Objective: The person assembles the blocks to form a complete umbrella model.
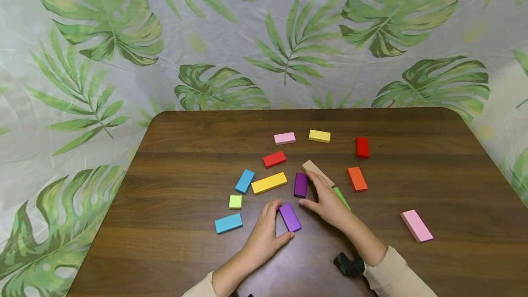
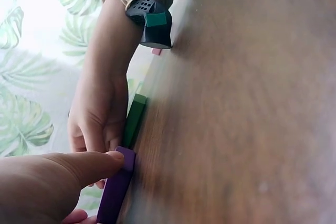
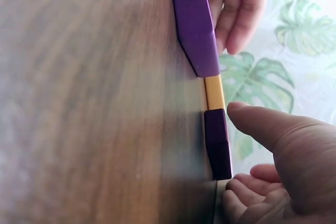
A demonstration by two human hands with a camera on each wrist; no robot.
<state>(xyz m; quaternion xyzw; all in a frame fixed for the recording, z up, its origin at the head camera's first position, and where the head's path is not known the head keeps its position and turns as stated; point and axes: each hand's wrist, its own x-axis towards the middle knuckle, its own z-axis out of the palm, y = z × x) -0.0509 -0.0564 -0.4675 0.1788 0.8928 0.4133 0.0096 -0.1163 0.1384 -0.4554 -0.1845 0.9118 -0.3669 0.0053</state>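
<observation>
A bright purple block (image 1: 290,217) lies flat on the table, and my left hand (image 1: 265,230) pinches it lengthwise, fingers at the far end and thumb at the near end. The left wrist view also shows the thumb pressed on the purple block's end (image 2: 116,184). My right hand (image 1: 330,203) hovers around a dark purple block (image 1: 300,185), thumb and fingers spread. In the right wrist view a gap shows between the right thumb and that dark purple block (image 3: 217,142). A beige block (image 1: 317,173) lies by the right fingertips; a green block (image 1: 341,198) is partly hidden behind the hand.
Left of the hands lie a yellow block (image 1: 269,183), blue blocks (image 1: 245,181) and a lime block (image 1: 235,202). Farther back are red (image 1: 274,159), pink (image 1: 284,138) and pale yellow blocks (image 1: 319,136). An orange block (image 1: 357,179) and a larger pink block (image 1: 417,226) lie rightward.
</observation>
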